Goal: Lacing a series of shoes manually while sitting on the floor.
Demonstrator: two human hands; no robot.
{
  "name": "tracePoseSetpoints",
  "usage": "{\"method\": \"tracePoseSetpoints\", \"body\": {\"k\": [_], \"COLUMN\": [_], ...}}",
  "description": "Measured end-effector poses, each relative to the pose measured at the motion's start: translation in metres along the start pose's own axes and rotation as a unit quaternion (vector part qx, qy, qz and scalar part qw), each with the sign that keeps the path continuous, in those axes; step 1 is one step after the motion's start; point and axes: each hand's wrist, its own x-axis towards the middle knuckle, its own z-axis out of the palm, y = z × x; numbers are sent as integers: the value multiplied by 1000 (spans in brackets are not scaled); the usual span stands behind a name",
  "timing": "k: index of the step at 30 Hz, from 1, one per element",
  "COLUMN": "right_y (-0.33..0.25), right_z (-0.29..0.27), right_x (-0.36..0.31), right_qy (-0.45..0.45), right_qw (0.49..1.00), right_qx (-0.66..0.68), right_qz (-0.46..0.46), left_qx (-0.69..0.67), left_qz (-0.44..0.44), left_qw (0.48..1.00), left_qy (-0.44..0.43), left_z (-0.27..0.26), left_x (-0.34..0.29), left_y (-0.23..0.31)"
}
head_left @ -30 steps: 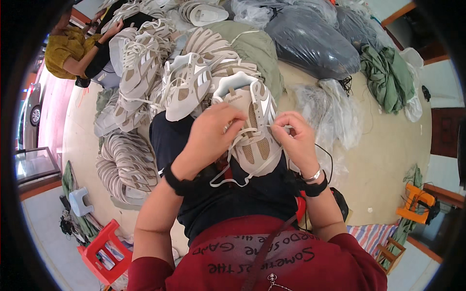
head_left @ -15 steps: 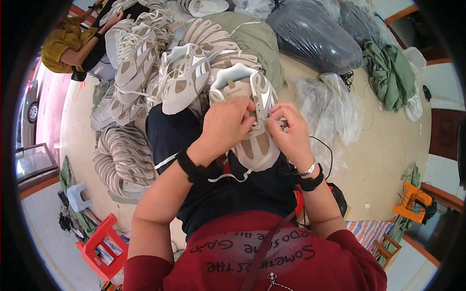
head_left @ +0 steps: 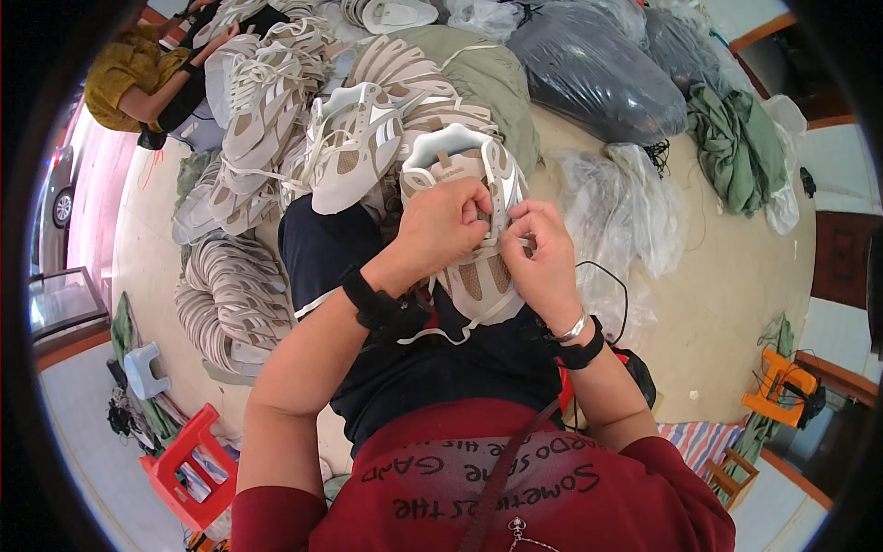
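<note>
Here both hands pinch lace at a beige shoe [head_left: 469, 267] on the lap: left hand [head_left: 451, 221], right hand [head_left: 538, 253]. Lacing looks partway; loose lace [head_left: 441, 336] hangs below, many shoes [head_left: 276, 120] wait

Hidden and cut-off items, head view

I log: shoe [head_left: 464, 198] middle covered by left hand [head_left: 448, 221] and right hand [head_left: 538, 253], so I cannot tell which eyelets the lace [head_left: 441, 333] passes through or how the fingertips grip it; co-worker [head_left: 138, 78] cut off by the dark rim, only sleeve and arm showing; contents of the dark bag [head_left: 598, 69] unreadable through plastic; orange stool [head_left: 780, 386] part-lost at the edge; lower soles in the stack [head_left: 225, 294] buried.
</note>
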Motion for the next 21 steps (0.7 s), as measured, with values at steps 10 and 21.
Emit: {"method": "tracePoseSetpoints", "body": {"k": [10, 21], "right_y": [13, 22], "right_z": [-2, -15], "right_x": [3, 9], "right_qy": [-7, -85], "right_qw": [999, 986], "right_qx": [28, 107], "right_qz": [15, 99], "left_qx": [153, 182], "left_qz": [13, -21], "left_qw": [987, 981], "left_qy": [-44, -58], "left_z": [-3, -1], "left_x": [5, 6], "left_y": [13, 28]}}
